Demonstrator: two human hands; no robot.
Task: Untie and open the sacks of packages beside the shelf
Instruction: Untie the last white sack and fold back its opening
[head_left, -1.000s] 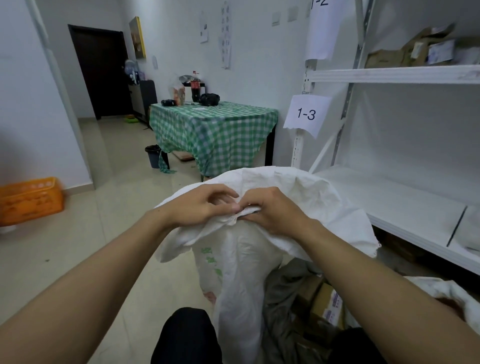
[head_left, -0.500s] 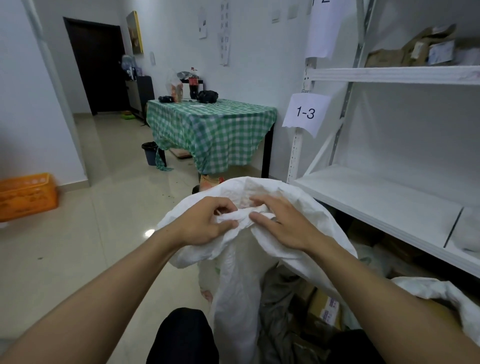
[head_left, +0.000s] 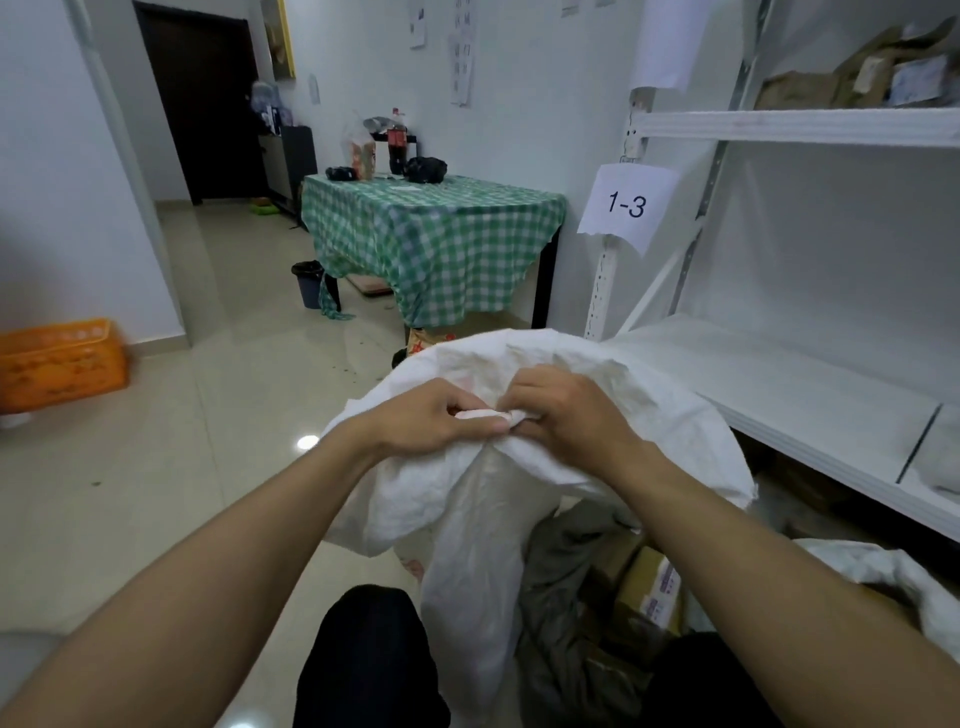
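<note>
the white woven sack (head_left: 483, 540) stands on the floor (head_left: 218, 415) right in front of the person, just beside the low board of the white metal shelf (head_left: 789, 379). its top is bunched into a crumpled neck, and the loose cloth above the neck flares out in a wide ruffle behind both hands.

the left hand (head_left: 431, 421) and right hand (head_left: 569, 415) meet at that neck, knuckles nearly touching. the left fingers (head_left: 460, 400) are curled, thumb pressed against them, pinching a small white twist of the gathered cloth (head_left: 491, 414). the right hand's fingers are also curled in, gripping the same twist from the other side; whether a separate tie is there cannot be told, since the hands cover it.

to the right of the sack, lower down, cardboard packages (head_left: 652, 584) lie among grey wrapping, and a second white sack (head_left: 883, 571) shows at the lower right edge. a black-clad knee (head_left: 363, 654) sits at the bottom.

a paper label reading "1-3" (head_left: 627, 203) hangs on the shelf post, and brown parcels (head_left: 852, 73) lie on the upper board. farther back stands a worktop under a green checked cloth (head_left: 431, 234) with a dark bottle (head_left: 397, 143) on it, a small bin (head_left: 308, 283) beside it, and an orange crate (head_left: 60, 358) against the left wall.
</note>
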